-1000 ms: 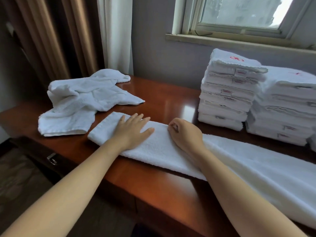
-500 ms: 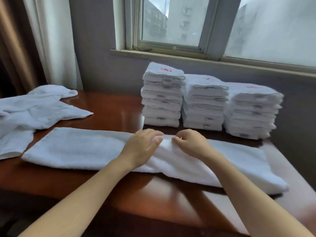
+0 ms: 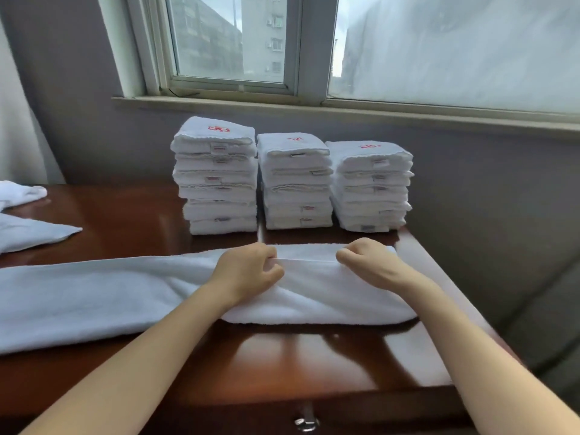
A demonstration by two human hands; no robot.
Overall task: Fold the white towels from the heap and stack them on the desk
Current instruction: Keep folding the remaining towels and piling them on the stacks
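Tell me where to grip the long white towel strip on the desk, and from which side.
Likely the far long edge of the long white terry towel strip near its right end, where the left hand and right hand pinch it. Come from the near side, over the top: it lies flat, and stacks of folded white towels stand close behind.

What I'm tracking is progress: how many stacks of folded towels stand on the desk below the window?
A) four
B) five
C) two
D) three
D: a left stack, a middle stack and a right stack stand side by side behind the long towel that the left hand and right hand pinch.
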